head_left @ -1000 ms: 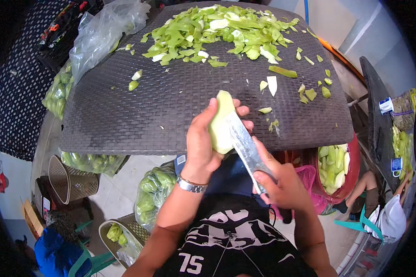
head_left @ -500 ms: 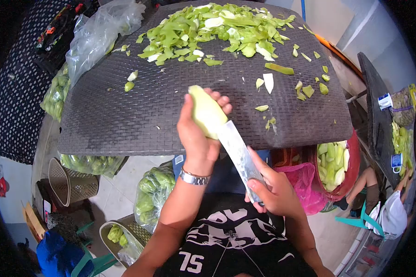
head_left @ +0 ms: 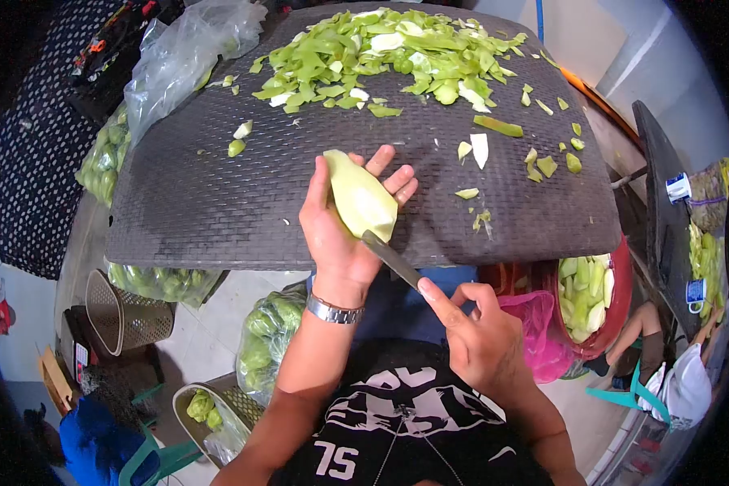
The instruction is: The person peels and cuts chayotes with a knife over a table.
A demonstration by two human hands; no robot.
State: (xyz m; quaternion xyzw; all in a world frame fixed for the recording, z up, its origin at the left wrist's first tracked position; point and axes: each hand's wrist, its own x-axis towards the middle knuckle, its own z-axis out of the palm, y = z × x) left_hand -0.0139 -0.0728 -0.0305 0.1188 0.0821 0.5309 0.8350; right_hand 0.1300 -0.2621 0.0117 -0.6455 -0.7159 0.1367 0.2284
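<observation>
A pale, peeled chayote [head_left: 360, 197] rests in the palm of my left hand [head_left: 332, 235], thumb along one side and fingertips loosely spread on the other. My right hand [head_left: 488, 332] grips a knife [head_left: 394, 259], its index finger stretched along the spine. The blade is seen nearly edge-on, and its tip touches the lower end of the chayote. Both hands are over the near edge of a dark woven-pattern table [head_left: 211, 211]. Farther back on that table lies a heap of green peelings [head_left: 364, 61].
Loose scraps [head_left: 547, 166] lie at the table's right. A red basin [head_left: 616, 300] of peeled pieces and a pink bag [head_left: 543, 344] stand below right. Below left are a bag of chayotes [head_left: 267, 336] and a wastebasket [head_left: 130, 316]. A person's leg [head_left: 636, 328] shows at far right.
The knife has turned from showing its broad side to nearly edge-on, its tip still at the chayote. My left fingers have spread wider, and my right index finger has extended.
</observation>
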